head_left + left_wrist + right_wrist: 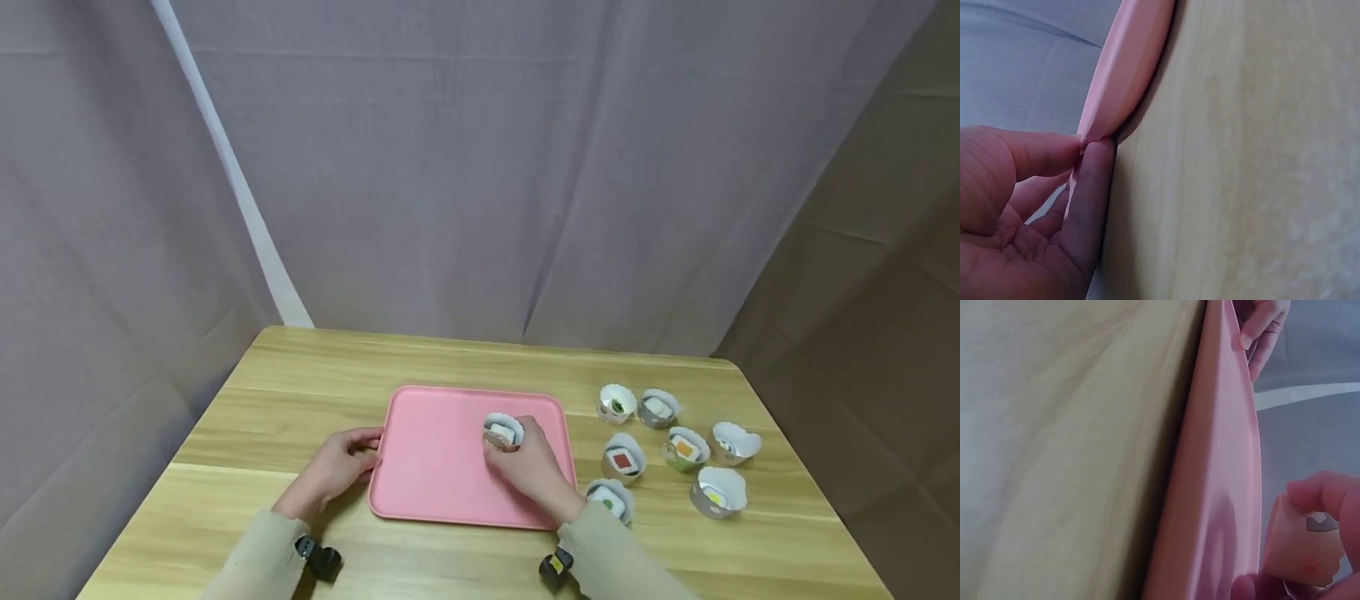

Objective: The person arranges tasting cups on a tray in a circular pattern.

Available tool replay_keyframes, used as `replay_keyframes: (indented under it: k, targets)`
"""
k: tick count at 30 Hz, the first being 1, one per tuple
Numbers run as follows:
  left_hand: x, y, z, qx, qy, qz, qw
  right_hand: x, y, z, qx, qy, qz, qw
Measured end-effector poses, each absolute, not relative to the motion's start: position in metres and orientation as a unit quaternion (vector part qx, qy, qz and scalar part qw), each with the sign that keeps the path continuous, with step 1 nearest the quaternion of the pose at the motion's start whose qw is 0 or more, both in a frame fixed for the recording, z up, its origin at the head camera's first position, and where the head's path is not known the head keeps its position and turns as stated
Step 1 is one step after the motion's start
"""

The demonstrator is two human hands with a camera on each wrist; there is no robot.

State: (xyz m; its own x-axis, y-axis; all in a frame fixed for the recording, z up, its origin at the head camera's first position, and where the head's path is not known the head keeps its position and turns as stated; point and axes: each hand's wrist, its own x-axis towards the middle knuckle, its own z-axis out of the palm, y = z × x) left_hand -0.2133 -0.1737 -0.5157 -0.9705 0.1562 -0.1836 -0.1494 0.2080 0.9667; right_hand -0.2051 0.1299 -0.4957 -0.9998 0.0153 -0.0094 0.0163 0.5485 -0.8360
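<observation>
A pink rectangular tray (431, 458) lies on the wooden table. My left hand (337, 468) is at its left side; in the left wrist view, thumb and forefinger pinch the tray's rim (1124, 69). Over the right half of the tray, my right hand (534, 468) grips a small scalloped paper baking cup (495, 445) with a whitish piece inside. The right wrist view shows the cup (1302, 550) pale with a small red mark, held between thumb and fingers. Whether its base touches the tray cannot be told.
Right of the tray stand several similar cups with small pieces inside, among them one with a red-topped piece (621, 461), one with an orange-topped piece (683, 448) and one with a yellow piece (716, 497). Grey curtains (420, 183) hang behind the wooden table (315, 367).
</observation>
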Motion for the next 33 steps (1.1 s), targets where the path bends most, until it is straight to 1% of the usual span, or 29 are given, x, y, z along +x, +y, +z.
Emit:
replay_keyframes:
  k: [9, 16, 23, 27, 33]
  targets:
    - [-0.213, -0.175, -0.519, -0.005, 0.755, 0.643, 0.124, -0.215, 0.124, -0.500, 0.024, 0.874, -0.484, 0.022]
    - [-0.213, -0.174, -0.518, -0.011, 0.758, 0.641, 0.124, -0.219, 0.121, -0.502, 0.059, 0.863, -0.500, 0.034]
    - [-0.215, -0.177, -0.513, -0.014, 0.760, 0.638, 0.123, -0.233, 0.111, -0.497, 0.060, 0.845, -0.531, 0.029]
    - [-0.217, -0.176, -0.515, -0.011, 0.760, 0.638, 0.122, -0.243, 0.105, -0.496, 0.064, 0.820, -0.568, 0.028]
    - [-0.216, -0.175, -0.517, -0.016, 0.759, 0.640, 0.121, -0.258, 0.100, -0.499, 0.056, 0.771, -0.634, 0.041]
